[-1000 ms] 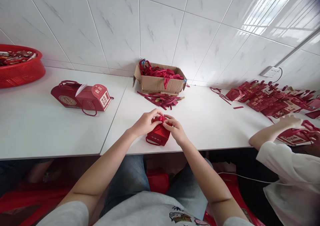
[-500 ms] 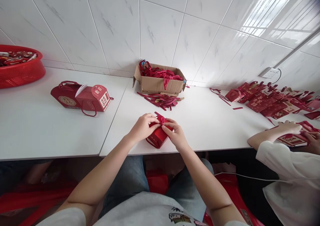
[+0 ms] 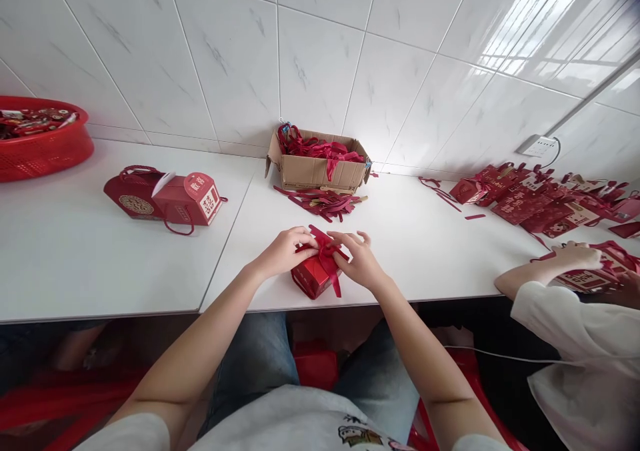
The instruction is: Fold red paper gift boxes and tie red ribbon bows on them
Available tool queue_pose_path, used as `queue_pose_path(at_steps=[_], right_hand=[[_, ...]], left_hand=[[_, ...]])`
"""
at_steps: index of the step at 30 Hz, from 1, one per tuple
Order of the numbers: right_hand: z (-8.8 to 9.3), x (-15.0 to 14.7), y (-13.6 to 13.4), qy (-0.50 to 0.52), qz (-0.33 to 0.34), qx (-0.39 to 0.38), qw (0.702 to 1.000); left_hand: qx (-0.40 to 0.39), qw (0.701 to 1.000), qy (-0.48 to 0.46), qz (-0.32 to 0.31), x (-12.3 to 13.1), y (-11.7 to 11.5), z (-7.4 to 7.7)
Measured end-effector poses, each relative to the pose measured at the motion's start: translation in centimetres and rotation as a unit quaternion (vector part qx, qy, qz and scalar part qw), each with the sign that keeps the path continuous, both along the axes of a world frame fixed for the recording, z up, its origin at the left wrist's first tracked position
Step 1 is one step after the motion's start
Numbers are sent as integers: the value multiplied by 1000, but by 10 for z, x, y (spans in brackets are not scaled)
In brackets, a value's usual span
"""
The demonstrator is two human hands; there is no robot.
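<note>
A small red gift box (image 3: 311, 279) sits near the table's front edge, between my two hands. On its top is a red ribbon (image 3: 327, 256) tied in a bow, one tail hanging down the front side. My left hand (image 3: 285, 252) pinches the bow's left part between thumb and fingers. My right hand (image 3: 363, 261) is at the bow's right side, its fingers apart and the thumb by the ribbon. Whether the right fingertips touch the ribbon is hard to tell.
Behind the box lie loose red ribbon strips (image 3: 327, 202) and a cardboard box (image 3: 320, 171) of ribbons. Two red gift boxes (image 3: 187, 199) and a red basket (image 3: 45, 151) stand left. At right, a co-worker's hand (image 3: 583, 256) is on another box, near many red boxes (image 3: 525, 198).
My right hand has opened and shifted slightly right, away from the knot. The ribbon bow now shows more, with a tail hanging over the box's front. My left hand stays nearly in place.
</note>
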State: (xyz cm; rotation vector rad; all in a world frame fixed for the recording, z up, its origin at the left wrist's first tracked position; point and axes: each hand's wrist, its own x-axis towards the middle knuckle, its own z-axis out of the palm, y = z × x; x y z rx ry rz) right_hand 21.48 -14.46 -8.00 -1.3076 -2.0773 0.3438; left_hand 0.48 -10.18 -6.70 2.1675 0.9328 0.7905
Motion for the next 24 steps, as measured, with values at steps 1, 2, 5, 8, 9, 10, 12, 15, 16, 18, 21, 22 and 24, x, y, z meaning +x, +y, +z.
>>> queue_pose_path(at_steps=[1,2,5,8,9,10,12,15,16,18,21,22,24], right_hand=[[3,1,-3,-27,-21,25,999],[6,2,-7,-49,-33,47,997],[17,10,-19,-71,-12,68,995],[25,17,-23,-20,-12,44,999],[27,18,-21,7,-24,34,999],[28,18,-18,37,-35,23,998],[27,14,-9,100,-27,-13,995],[24,2,6,172,31,-99,980],[24,-2,11,183,43,-126,974],[23,-8,17,190,54,-162,967],[23,-10,19,214,48,-200,955],[22,-9,19,228,46,-212,949],[21,-5,17,248,47,-230,940]], left_hand=[[4,1000,-1,1,0,0,-1],[9,1000,-3,2,0,0,-2],[20,1000,-8,1,1,0,-3],[29,1000,-5,-9,1,0,-2],[31,999,-1,-12,1,0,-1],[34,999,5,-16,1,0,0],[43,999,19,-22,1,0,2],[78,996,36,-31,1,0,4],[95,994,43,-32,2,-1,5],[128,989,60,-31,2,-2,7],[165,982,86,-22,2,-5,8],[174,980,92,-19,2,-6,8],[189,977,103,-11,1,-8,8]])
